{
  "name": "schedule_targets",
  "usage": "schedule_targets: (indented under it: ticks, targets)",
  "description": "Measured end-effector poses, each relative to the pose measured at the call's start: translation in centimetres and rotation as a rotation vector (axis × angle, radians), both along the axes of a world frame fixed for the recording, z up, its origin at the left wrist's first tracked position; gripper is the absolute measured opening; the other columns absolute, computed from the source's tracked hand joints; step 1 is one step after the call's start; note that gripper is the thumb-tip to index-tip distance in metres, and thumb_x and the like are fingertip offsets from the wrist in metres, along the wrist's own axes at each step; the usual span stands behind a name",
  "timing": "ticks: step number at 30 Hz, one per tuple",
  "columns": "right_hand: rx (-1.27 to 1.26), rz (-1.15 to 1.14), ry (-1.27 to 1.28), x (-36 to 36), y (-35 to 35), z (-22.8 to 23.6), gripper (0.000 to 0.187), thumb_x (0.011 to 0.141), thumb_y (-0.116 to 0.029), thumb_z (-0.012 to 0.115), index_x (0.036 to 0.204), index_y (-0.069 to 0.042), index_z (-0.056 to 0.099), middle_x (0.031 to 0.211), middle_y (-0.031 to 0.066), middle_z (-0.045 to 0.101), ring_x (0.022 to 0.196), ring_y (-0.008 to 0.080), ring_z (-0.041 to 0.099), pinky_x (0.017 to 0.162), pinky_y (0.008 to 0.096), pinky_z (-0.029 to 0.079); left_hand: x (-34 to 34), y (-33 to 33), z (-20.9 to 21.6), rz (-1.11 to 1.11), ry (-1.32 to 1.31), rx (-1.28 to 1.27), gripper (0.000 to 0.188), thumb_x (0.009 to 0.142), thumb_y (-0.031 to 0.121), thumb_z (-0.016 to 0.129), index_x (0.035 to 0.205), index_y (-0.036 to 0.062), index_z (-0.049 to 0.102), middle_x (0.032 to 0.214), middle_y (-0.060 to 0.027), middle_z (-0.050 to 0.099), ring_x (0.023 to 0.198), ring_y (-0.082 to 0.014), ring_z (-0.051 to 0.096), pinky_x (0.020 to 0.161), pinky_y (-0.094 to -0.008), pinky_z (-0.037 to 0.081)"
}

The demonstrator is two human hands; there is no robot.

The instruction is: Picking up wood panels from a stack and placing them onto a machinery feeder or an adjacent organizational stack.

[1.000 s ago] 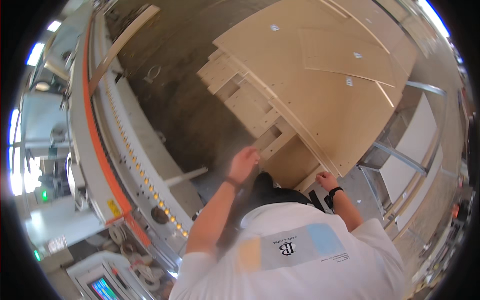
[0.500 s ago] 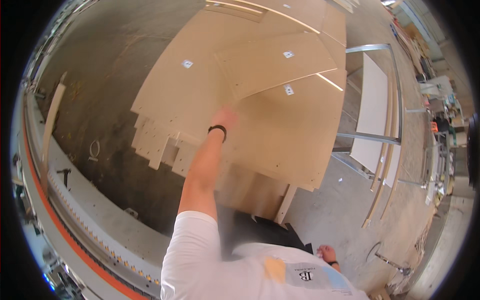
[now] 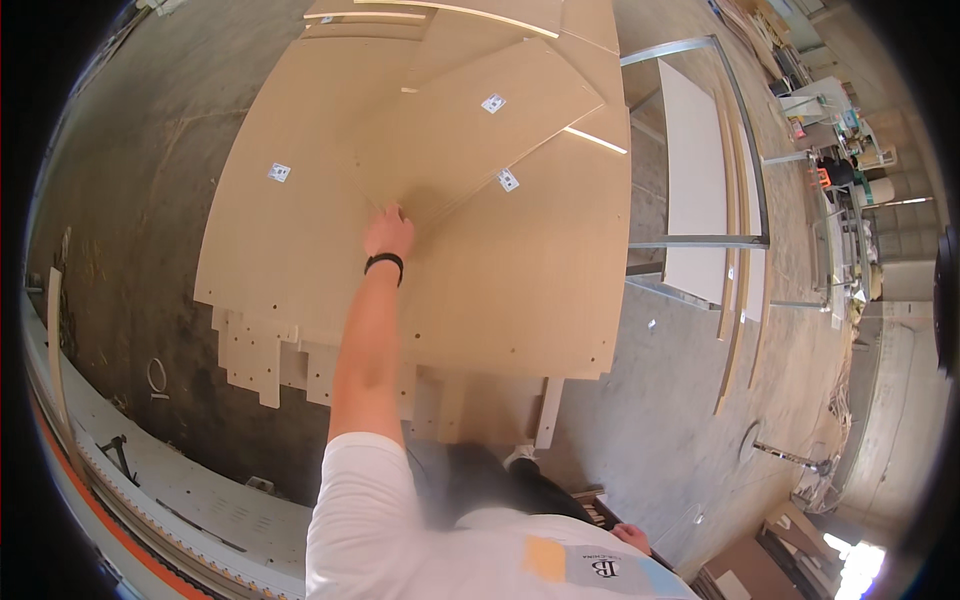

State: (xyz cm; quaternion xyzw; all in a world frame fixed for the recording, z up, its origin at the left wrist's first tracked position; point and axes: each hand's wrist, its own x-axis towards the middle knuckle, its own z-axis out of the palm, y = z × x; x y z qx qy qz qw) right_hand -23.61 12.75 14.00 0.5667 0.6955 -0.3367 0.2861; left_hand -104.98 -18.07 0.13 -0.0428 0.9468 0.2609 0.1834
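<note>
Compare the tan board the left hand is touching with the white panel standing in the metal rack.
The tan board lies flat on a stack of similar boards; the white panel sits apart inside a metal rack. The tan board carries a small white label; the white panel shows none. The left hand touches the tan board's corner; nothing touches the white panel. Both are flat, rectangular sheets.

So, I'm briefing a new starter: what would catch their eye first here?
The big stack of pale boards fills the upper middle, each with a small white label. The left hand reaches out onto the boards, a black wristband behind it. To the right, a white panel sits in a metal rack.
</note>
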Motion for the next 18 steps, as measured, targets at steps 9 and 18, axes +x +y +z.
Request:
schedule_targets:
  ticks: [9,18]
  targets:
    - [-0.229,-0.315,0.184,-7.7,3.3,-0.9,0.030,0.095,-0.021,0.061,0.117,-0.001,0.059,0.103,0.0148,0.071,0.088,0.0238,0.070,0.071,0.0346,0.058,20.9,4.1,-1.5,-0.202,-0.130,0.045,0.042,0.091,0.036,0.054,0.126,0.0165,0.044,0.100,-0.0209,0.069,0.092,-0.0390,0.067,0.079,-0.0511,0.052]
    - [-0.266,0.003,0.125,-8.2,9.4,-6.9,0.031,0.093,-0.023,0.064,0.115,-0.002,0.061,0.101,0.0115,0.072,0.086,0.0217,0.071,0.068,0.0327,0.056,43.4,1.4,-2.0,0.138,0.069,0.423,0.043,0.089,0.025,0.065,0.124,0.0117,0.044,0.110,-0.0203,0.063,0.097,-0.0312,0.064,0.083,-0.0442,0.051]
